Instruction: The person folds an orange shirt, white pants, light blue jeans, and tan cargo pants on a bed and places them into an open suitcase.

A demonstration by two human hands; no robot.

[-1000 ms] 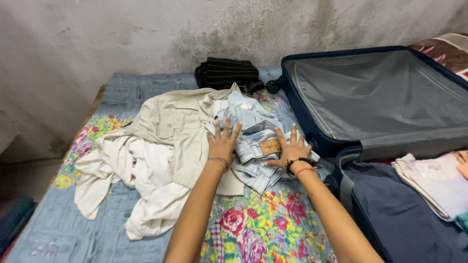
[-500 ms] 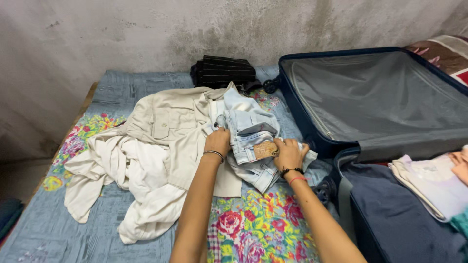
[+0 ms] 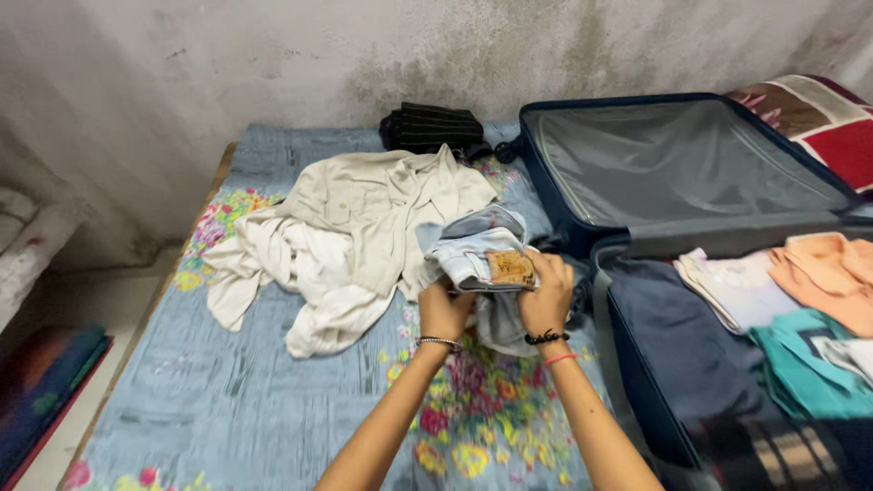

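Observation:
Both my hands hold a folded pair of light blue jeans (image 3: 480, 250) with a brown patch, lifted just above the bed. My left hand (image 3: 446, 310) grips the bundle's left underside. On its right side sits my right hand (image 3: 546, 293), fingers curled over the patch edge. An open navy suitcase (image 3: 637, 364) lies to the right, its lid (image 3: 673, 164) leaning back on the wall. Folded clothes (image 3: 800, 309) in white, peach and teal lie in its lower half.
Cream garments (image 3: 336, 236) lie heaped on the floral blue bedsheet (image 3: 236, 400), left of the jeans. A black striped folded garment (image 3: 435, 127) sits by the wall. The bed's left edge (image 3: 155, 309) drops to the floor. A patterned pillow (image 3: 818, 114) is at far right.
My hands went from flat on the jeans to gripping them, and have lifted the folded bundle off the bed. The camera has shifted right, showing more of the suitcase.

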